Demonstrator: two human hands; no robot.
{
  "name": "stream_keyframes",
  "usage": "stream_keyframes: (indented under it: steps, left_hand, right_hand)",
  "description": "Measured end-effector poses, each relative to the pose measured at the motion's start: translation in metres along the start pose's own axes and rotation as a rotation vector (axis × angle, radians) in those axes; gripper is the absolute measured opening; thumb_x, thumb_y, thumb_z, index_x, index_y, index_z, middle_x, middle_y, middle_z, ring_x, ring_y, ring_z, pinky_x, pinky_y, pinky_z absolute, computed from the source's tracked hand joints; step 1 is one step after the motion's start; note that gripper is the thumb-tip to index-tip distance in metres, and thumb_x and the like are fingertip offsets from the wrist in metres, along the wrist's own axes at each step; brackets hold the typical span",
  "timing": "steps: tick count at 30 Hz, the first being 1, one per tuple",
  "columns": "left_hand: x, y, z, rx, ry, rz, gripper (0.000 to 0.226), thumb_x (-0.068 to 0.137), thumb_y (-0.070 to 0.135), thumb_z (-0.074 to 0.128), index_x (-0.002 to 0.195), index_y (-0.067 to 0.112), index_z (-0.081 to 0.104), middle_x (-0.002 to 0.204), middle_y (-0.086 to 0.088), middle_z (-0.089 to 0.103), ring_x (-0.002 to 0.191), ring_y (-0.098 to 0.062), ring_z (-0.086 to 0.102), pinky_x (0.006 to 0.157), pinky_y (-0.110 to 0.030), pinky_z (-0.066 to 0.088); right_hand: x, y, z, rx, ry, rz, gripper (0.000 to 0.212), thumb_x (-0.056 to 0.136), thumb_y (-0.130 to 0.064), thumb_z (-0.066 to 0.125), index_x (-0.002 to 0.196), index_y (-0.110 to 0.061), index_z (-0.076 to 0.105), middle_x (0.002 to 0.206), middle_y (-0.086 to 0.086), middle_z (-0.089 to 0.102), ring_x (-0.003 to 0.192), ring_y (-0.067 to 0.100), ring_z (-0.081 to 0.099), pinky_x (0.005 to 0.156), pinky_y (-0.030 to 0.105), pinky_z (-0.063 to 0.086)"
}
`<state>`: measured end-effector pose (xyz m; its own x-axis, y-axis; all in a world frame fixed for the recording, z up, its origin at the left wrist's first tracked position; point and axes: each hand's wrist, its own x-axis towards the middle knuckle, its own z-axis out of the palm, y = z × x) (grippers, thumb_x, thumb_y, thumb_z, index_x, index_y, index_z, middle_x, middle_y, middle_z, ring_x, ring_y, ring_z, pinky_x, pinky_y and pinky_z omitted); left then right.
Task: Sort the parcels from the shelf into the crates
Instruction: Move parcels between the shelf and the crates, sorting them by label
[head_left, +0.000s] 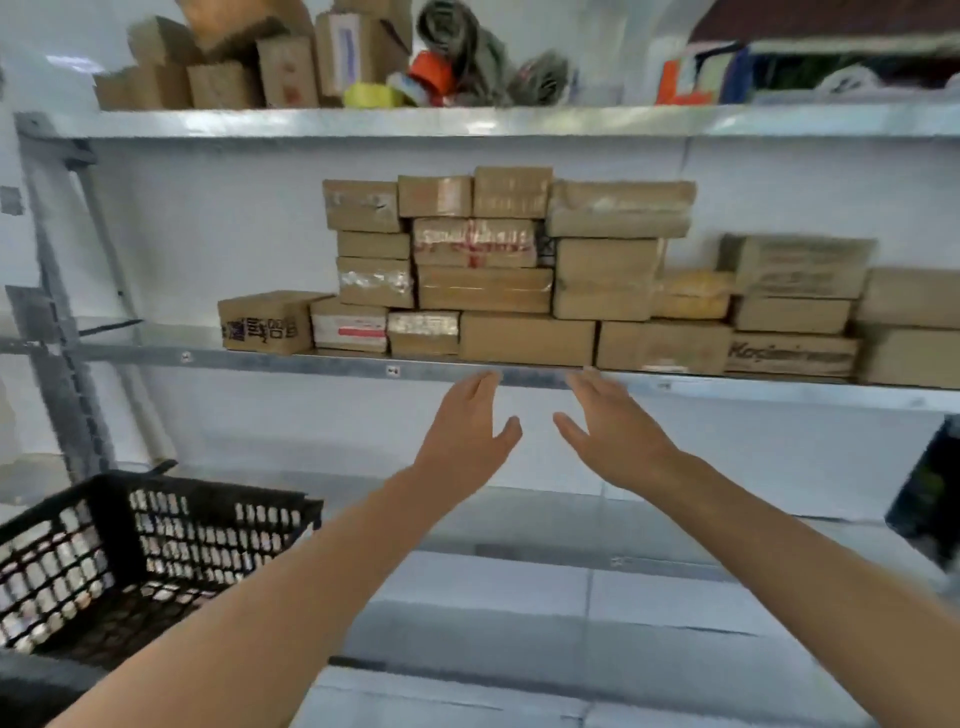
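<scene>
Several brown cardboard parcels (524, 338) are stacked in rows on the middle metal shelf (363, 366). Both my hands are raised just below that shelf's front edge, palms facing each other, fingers straight. My left hand (467, 431) and my right hand (608, 431) hold nothing and are a small gap apart, under the wide plain parcel in the bottom row. A black plastic crate (156, 540) with a lattice wall stands at the lower left; it looks empty.
The top shelf (467, 122) carries more boxes, tape rolls (374, 96) and bundled wrap. A dark object (930, 499) sits at the right edge on the lower shelf. The shelf upright (62, 291) stands at the left. Image is blurred.
</scene>
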<state>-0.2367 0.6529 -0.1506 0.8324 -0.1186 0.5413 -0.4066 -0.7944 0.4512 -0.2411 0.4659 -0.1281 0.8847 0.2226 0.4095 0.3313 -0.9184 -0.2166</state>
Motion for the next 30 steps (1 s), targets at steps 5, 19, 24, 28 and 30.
stream_keyframes:
  steps: [5,19,24,28,30]
  left_hand:
    - [0.037,0.106,0.042,-0.130,-0.043,0.177,0.057,0.099,0.035,0.052,0.150,0.018,0.034,0.151,-0.003,0.039,0.137,-0.021,0.038,0.099,-0.025,0.029]
    - [0.127,0.310,0.173,-0.280,-0.142,0.452,0.048,0.097,0.025,0.054,0.141,0.010,0.042,0.141,-0.006,0.046,0.127,-0.024,0.044,0.090,-0.028,0.036]
    - [0.178,0.349,0.224,-0.361,-0.145,0.369,0.049,0.098,0.025,0.053,0.141,0.005,0.042,0.143,-0.010,0.046,0.130,-0.025,0.042,0.100,-0.031,0.034]
    - [0.211,0.370,0.267,-0.337,-0.141,0.353,0.050,0.099,0.027,0.052,0.143,0.006,0.041,0.140,-0.010,0.047,0.130,-0.025,0.042,0.100,-0.032,0.035]
    - [0.224,0.381,0.285,-0.319,-0.147,0.358,0.050,0.099,0.026,0.052,0.144,0.008,0.040,0.141,-0.009,0.047,0.131,-0.024,0.041,0.103,-0.033,0.035]
  right_hand:
    - [-0.041,0.078,-0.073,-0.068,0.130,0.134,0.051,0.103,-0.036,0.044,0.148,-0.014,0.035,0.153,0.005,0.037,0.138,0.024,0.036,0.108,0.036,0.035]
    - [-0.072,0.286,-0.187,-0.210,0.204,0.388,0.041,0.102,-0.031,0.046,0.135,-0.006,0.045,0.134,0.011,0.051,0.124,0.028,0.046,0.104,0.036,0.036]
    - [-0.048,0.363,-0.206,-0.252,0.179,0.367,0.053,0.102,-0.033,0.047,0.148,-0.010,0.035,0.148,0.012,0.042,0.134,0.028,0.040,0.109,0.037,0.032]
    - [-0.028,0.420,-0.220,-0.248,0.177,0.384,0.060,0.102,-0.036,0.047,0.153,-0.012,0.027,0.155,0.010,0.034,0.139,0.028,0.036,0.113,0.040,0.033]
    - [-0.022,0.444,-0.225,-0.211,0.200,0.404,0.061,0.102,-0.037,0.046,0.153,-0.012,0.026,0.156,0.010,0.033,0.136,0.028,0.041,0.109,0.042,0.039]
